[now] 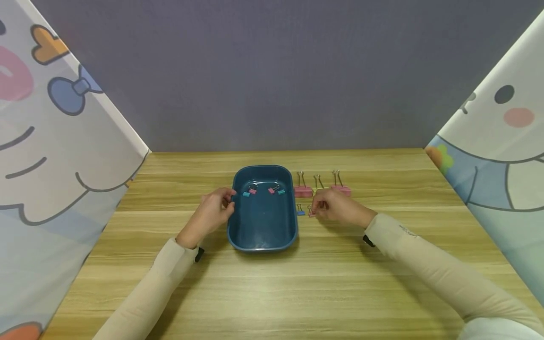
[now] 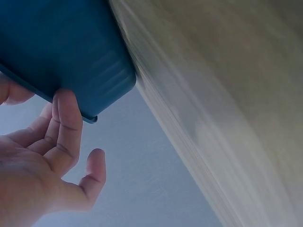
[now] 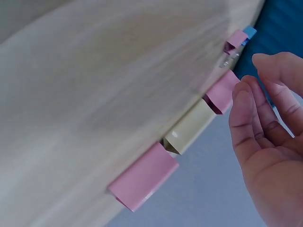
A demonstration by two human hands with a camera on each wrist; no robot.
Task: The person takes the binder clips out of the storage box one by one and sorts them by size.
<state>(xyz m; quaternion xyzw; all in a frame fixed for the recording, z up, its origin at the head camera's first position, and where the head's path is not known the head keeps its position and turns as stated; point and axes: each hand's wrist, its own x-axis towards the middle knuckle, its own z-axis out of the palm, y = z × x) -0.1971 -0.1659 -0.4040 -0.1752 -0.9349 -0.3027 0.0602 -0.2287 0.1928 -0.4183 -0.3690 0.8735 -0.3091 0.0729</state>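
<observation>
Wooden table (image 1: 272,293), small pink clip (image 1: 312,215), right hand (image 1: 339,207) — just beside it.

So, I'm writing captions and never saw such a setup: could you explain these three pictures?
There's no machine; someone works bare-handed. The wide picture is taken from the head; the others, from each wrist. The left hand touches the rim of a dark blue rounded tray containing four small pink or teal binder clips. Beside it on the wooden table are two large pink clips, a large yellow clip, a small blue clip and a small pink clip. The right hand, near the last, shows nothing held.
</observation>
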